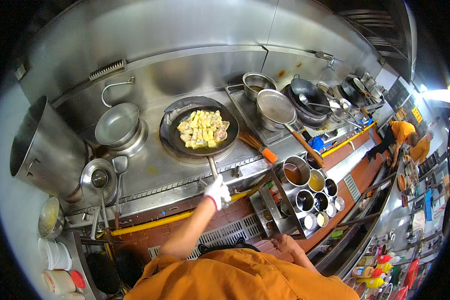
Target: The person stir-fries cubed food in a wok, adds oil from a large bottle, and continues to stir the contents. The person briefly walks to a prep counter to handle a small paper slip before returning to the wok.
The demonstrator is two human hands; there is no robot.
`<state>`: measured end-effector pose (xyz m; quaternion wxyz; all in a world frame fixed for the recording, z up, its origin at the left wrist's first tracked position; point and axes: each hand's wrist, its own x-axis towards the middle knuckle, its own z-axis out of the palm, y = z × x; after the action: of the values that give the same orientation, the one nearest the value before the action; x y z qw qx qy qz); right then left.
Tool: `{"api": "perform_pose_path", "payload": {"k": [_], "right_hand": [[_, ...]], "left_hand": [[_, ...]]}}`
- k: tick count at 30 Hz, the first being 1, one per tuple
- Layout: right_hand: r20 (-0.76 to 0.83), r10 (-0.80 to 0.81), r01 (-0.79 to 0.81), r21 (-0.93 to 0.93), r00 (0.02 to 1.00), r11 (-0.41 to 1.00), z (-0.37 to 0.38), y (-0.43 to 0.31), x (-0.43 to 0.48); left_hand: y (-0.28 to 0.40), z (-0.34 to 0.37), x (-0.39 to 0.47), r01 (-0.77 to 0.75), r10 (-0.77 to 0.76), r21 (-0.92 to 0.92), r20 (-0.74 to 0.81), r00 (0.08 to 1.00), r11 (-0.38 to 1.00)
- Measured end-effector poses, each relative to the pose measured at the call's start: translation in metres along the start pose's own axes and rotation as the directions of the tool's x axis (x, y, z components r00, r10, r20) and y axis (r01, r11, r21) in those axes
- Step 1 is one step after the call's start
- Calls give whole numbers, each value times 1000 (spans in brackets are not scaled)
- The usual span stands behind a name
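My left hand (217,192), in a white glove with a red cuff, is closed around the metal handle (212,167) of a black frying wok (187,149). The wok rests over a burner ring on the steel range. Inside it are yellow cubes and pale chunks of food (203,129), with some liquid around them. My right hand (283,243) is bare and low by my body, close to the corner of a steel seasoning cart (294,225). Its fingers look curled; whether they touch the cart is unclear. A bamboo brush with an orange handle (269,154) lies right of the wok.
Left stand a tall stockpot (48,150), a steel basin (116,129), a perforated skimmer (88,187) and a wok spatula (119,164). A wooden-handled strainer (275,107) sits to the right, its handle overhanging the edge. Pots of sauces (296,170) top the cart. Two people (402,133) work far right.
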<state>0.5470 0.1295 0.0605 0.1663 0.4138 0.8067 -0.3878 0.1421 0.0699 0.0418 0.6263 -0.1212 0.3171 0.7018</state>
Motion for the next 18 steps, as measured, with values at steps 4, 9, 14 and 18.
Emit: {"api": "perform_pose_path", "payload": {"k": [4,9,14,18], "right_hand": [[-130,-39,57,142,991,988,-5,20,14],[-201,-119,110,-56,972,992,10,66,42],[47,-270,273,-50,962,961,6,70,79],[-419,-69,136,132,905,982,-18,69,77]], "left_hand": [[-31,2,-40,42,-3,166,-224,974,985],[44,-41,-46,205,-195,392,-66,979,897],[9,-78,-99,153,-35,477,-248,968,866],[21,-73,-114,174,26,415,-433,901,893]]}}
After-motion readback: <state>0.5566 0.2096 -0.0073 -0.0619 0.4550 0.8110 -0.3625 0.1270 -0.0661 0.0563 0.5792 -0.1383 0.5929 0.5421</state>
